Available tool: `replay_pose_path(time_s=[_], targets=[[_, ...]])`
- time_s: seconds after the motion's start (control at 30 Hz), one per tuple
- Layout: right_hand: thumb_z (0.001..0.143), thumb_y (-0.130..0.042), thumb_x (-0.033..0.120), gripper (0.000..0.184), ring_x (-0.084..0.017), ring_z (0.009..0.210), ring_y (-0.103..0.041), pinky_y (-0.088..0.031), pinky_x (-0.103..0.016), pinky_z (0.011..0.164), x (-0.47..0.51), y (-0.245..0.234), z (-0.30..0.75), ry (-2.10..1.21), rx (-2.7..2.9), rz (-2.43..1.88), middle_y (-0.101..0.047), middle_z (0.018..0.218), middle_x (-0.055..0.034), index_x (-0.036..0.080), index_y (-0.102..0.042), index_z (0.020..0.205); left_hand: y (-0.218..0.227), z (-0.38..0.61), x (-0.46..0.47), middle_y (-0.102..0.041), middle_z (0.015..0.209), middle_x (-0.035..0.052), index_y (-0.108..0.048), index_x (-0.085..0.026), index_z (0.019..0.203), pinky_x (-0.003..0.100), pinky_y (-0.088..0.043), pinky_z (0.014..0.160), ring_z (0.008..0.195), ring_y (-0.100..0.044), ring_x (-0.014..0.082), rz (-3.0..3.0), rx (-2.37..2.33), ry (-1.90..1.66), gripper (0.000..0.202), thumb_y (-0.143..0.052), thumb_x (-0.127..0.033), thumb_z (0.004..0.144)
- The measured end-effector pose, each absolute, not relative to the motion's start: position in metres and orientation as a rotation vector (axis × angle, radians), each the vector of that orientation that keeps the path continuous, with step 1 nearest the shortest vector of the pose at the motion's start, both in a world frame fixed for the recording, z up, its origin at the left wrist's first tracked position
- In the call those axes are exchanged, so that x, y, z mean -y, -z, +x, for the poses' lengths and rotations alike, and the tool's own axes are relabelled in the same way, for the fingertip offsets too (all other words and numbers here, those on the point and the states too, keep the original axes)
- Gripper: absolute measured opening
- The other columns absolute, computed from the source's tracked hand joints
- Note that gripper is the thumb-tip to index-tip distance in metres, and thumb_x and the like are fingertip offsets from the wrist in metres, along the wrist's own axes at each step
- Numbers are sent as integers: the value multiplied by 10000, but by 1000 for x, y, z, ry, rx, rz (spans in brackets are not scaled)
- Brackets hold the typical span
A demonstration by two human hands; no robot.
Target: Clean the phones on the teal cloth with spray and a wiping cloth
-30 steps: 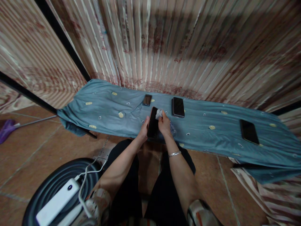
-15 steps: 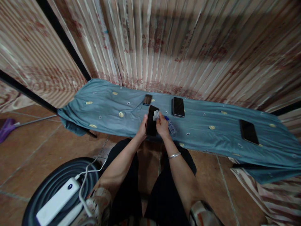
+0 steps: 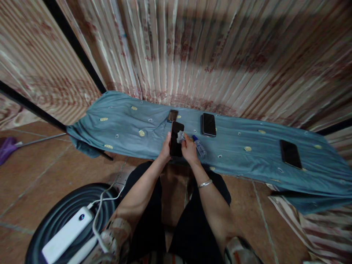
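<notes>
My left hand (image 3: 165, 148) grips a black phone (image 3: 175, 139) by its left edge, screen facing up. With its fingers pinched, my right hand (image 3: 188, 147) presses a small white wipe (image 3: 180, 136) onto the phone's screen. Both hands hover over the near edge of a blue-grey cloth (image 3: 123, 124) spread along a low surface. Just right of my right hand, a small clear spray bottle (image 3: 199, 146) with a blue cap lies on the cloth.
On the cloth lie a second black phone (image 3: 208, 124), a third phone (image 3: 290, 154) far right and a small blurred dark item (image 3: 172, 116). A striped curtain (image 3: 209, 55) hangs behind. At lower left a white power bank (image 3: 66, 234) with cable rests on a round dark stool.
The phone has turned more upright and moved slightly away from me in my left hand. My right hand with the wipe has slid left and down across the screen, uncovering the spray bottle.
</notes>
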State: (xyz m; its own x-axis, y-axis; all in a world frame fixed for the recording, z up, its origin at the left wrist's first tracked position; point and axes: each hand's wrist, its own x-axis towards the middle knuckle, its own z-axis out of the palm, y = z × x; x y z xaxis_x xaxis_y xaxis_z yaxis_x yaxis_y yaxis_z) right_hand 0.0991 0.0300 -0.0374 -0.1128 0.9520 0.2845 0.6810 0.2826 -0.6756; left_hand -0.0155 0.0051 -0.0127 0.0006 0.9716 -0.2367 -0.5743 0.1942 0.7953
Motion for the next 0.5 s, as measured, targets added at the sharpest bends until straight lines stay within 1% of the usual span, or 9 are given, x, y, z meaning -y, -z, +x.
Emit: replay_pose_path(time_s=[0.13, 0.23, 0.33, 0.43, 0.5], targets=[[961, -433, 109, 527, -301, 1263, -703, -537, -440, 1122, -26, 37, 101, -483, 1922, -1495, -718, 1393, -146, 139, -614, 1456, 12, -16, -6, -813, 1152, 120, -741, -139, 1286, 424, -539, 1108, 1247, -705, 326, 518, -879, -1314, 745, -487, -745, 936], [968, -431, 110, 523, -301, 1273, -698, -531, -439, 1131, -23, 36, 104, -466, 1942, -1492, -712, 1404, -144, 138, -609, 1459, 11, -15, -6, -814, 1145, 120, -739, -140, 1293, 431, -545, 1101, 1232, -713, 328, 503, -880, -1307, 752, -468, -748, 942], [967, -430, 107, 524, -294, 1281, -693, -529, -431, 1134, -20, 36, 106, -461, 1948, -1467, -708, 1413, -136, 144, -606, 1459, 8, -13, -5, -815, 1153, 106, -730, -144, 1315, 425, -536, 1115, 1249, -705, 314, 484, -863, -1311, 700, -384, -671, 1009], [966, -431, 103, 520, -295, 1280, -690, -528, -430, 1133, -17, 37, 107, -454, 1962, -1473, -704, 1415, -149, 123, -603, 1456, 4, -12, -4, -814, 1160, 102, -705, -130, 1351, 412, -524, 1130, 1272, -693, 294, 457, -843, -1321, 668, -295, -570, 1061], [967, -430, 107, 517, -291, 1277, -692, -533, -427, 1129, -14, 38, 107, -449, 1969, -1479, -704, 1415, -150, 117, -607, 1453, 3, -12, -4, -813, 1164, 108, -692, -120, 1367, 418, -526, 1128, 1272, -693, 297, 456, -840, -1332, 676, -292, -571, 1062]])
